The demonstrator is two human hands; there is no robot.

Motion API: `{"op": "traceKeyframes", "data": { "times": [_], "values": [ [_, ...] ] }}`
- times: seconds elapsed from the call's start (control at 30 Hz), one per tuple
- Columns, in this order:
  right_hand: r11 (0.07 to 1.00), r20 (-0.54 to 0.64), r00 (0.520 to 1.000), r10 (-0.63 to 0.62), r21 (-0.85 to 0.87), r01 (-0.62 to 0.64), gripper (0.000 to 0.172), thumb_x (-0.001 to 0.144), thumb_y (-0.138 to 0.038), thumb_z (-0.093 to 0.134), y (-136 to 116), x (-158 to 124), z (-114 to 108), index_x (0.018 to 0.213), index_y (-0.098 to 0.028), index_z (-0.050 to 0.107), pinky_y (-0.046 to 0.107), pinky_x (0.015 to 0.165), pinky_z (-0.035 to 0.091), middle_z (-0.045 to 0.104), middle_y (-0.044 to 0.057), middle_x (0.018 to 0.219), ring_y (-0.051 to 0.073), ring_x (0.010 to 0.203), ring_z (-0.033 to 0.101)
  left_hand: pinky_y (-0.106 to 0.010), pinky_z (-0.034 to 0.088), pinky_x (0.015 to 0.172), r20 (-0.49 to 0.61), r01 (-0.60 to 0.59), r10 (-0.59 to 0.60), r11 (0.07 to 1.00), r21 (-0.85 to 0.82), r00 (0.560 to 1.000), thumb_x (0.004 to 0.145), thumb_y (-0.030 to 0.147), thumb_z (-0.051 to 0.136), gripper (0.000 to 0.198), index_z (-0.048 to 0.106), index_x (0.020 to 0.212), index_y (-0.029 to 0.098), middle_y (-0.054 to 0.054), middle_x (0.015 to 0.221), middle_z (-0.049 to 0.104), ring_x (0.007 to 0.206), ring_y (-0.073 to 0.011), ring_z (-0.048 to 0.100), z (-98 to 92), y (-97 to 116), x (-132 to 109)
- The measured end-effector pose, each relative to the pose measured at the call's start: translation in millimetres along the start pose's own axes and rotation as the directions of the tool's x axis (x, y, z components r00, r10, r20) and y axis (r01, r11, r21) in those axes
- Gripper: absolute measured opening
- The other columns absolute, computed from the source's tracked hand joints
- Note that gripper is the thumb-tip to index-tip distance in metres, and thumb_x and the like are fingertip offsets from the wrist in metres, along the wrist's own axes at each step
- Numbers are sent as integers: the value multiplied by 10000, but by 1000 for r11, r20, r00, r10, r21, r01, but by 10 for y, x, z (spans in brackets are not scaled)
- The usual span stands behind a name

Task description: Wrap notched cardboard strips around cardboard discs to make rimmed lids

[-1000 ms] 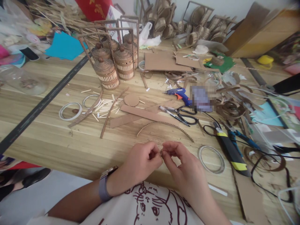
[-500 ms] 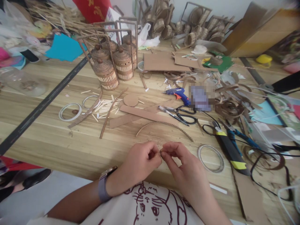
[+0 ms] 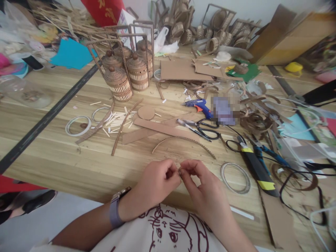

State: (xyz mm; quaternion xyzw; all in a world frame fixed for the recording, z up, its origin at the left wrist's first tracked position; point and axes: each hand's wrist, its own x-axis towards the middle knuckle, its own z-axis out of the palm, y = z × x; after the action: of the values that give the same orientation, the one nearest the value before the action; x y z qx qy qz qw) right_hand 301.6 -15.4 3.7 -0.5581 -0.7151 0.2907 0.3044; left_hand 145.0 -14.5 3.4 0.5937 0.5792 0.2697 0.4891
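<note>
My left hand (image 3: 160, 180) and my right hand (image 3: 203, 182) meet at the table's near edge, thumbs and forefingers pinched together. Between the fingertips shows a tiny dark brown piece (image 3: 180, 172), perhaps rolled cardboard; my fingers hide most of it. Just beyond the hands lies a curved corrugated cardboard strip (image 3: 181, 138). Behind that are flat cardboard strips (image 3: 162, 127), a cardboard disc (image 3: 146, 112) and many short pale sticks (image 3: 119, 119). Black-handled scissors (image 3: 208, 131) and a pen (image 3: 194, 129) rest right of the strips. A roll of tape (image 3: 235, 177) lies beside my right hand.
Lidded basket-like containers (image 3: 118, 82) with tall handles stand at the back left. A blue glue gun (image 3: 198, 105), a yellow-black utility knife (image 3: 258, 169), pliers (image 3: 262, 154) and tangled brown strips (image 3: 256, 117) occupy the right. A cardboard box (image 3: 291, 38) stands at the far right.
Both hands stay in nearly the same place, still pinching the small brown piece. My right fingers have shifted very slightly, and the view has moved a touch.
</note>
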Motion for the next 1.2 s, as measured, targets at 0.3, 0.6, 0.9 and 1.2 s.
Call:
{"op": "traceKeyframes", "data": {
  "times": [0.3, 0.6, 0.9, 1.2],
  "values": [
    [984, -96, 983, -155, -99, 145, 72, 873, -164, 543, -37, -18, -3, 890, -233, 557, 223, 629, 565, 686, -11, 753, 138, 672, 696, -234, 284, 525, -21, 25, -25, 999, 45, 999, 743, 203, 520, 110, 489, 638, 202, 61, 541, 493, 516, -113, 441, -8, 30, 38],
    [949, -89, 963, -255, -215, 231, 101, 901, -139, 490, -34, -11, -12, 936, -233, 482, 225, 592, 543, 656, -11, 752, 136, 649, 679, -232, 274, 516, -29, -45, 48, 994, 95, 998, 797, 225, 531, 149, 477, 660, 203, 53, 568, 526, 519, -110, 447, 6, 11, 0],
    [915, -62, 935, -349, -240, 326, 138, 890, -97, 482, -35, -25, -34, 900, -231, 452, 241, 608, 519, 609, -13, 741, 140, 647, 634, -222, 300, 524, 25, -71, 70, 996, 60, 997, 807, 198, 548, 151, 503, 663, 195, 63, 575, 532, 524, -99, 453, -25, 4, -17],
    [993, -72, 990, -121, -27, 119, 143, 825, -129, 500, -14, -24, -38, 877, -255, 455, 240, 599, 529, 620, -20, 743, 139, 667, 656, -223, 394, 592, 64, -160, 156, 985, 58, 986, 857, 190, 569, 90, 582, 768, 196, 33, 697, 625, 639, -120, 565, -84, -3, -54]
  ]
}}
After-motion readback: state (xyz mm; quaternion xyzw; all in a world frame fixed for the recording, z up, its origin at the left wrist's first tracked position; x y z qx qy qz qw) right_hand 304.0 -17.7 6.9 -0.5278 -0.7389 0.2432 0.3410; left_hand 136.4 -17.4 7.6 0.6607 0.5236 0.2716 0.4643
